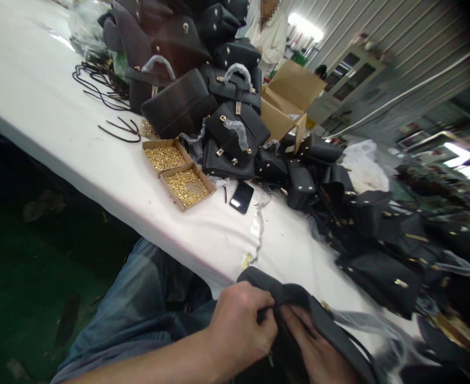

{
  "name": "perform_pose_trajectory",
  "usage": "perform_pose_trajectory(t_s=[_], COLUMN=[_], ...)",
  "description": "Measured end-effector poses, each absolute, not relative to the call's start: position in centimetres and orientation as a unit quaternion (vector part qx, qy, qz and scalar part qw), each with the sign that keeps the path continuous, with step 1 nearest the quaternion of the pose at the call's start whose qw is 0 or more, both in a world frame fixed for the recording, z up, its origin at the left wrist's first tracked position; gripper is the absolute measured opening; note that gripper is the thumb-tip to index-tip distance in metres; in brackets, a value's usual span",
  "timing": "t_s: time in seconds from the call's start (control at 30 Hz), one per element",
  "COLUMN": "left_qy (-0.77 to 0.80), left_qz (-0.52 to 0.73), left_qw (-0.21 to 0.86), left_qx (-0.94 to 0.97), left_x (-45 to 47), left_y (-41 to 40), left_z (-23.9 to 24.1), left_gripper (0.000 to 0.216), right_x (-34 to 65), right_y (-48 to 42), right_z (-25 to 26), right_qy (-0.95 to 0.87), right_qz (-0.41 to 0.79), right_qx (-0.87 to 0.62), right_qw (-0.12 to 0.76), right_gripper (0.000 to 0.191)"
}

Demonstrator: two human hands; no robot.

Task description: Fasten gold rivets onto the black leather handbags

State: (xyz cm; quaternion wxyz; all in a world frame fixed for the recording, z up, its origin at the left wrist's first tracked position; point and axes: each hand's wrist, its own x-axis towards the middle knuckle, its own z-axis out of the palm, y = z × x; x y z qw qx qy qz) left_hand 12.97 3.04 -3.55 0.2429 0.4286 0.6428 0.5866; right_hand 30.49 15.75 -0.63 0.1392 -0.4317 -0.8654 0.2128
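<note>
A black handbag [256,276] lies tilted at my lap by the table edge, its mouth spread open. My left hand [245,320] is closed in a pinch against the bag's wall near the opening. A small metallic glint shows below its curled fingers; what they pinch is too small to make out. My right hand [318,346] reaches into the bag's mouth and grips its wall, fingers pointing toward my left hand. Its fingertips are partly hidden in the dark inside. A plastic-wrapped handle [363,320] hangs on the bag's right side.
On the white table [202,240] stand two shallow cardboard boxes [184,186] of small gold hardware pieces. A phone [241,197] lies near them. Stacked black handbags [235,133], black cords [102,88] and an open carton [277,106] sit farther back. A person [269,37] stands behind.
</note>
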Motion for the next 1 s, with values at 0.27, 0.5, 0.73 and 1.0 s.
perform_pose_trajectory(t_s=[0.27,0.5,0.73,1.0], left_qy=[0.631,0.598,0.596,0.614], left_qz=[0.582,0.585,0.583,0.555], left_qw=[0.240,0.261,0.259,0.239], left_qx=[0.452,0.482,0.488,0.507], left_x=[13.1,13.5,14.3,14.6], left_y=[3.5,3.4,2.6,2.7], left_z=[-3.3,-2.7,-2.2,-2.2], left_gripper=[0.010,0.012,0.026,0.015], right_x=[32.8,32.9,31.2,31.3], right_y=[13.5,13.1,12.7,13.1], right_z=[-0.9,-2.3,-3.2,-2.9], right_qy=[-0.946,-0.943,-0.926,-0.932], right_qz=[0.070,-0.023,-0.082,-0.116], right_qx=[-0.282,-0.239,-0.232,-0.188], right_qw=[0.146,0.230,0.288,0.289], right_gripper=[0.043,0.042,0.047,0.044])
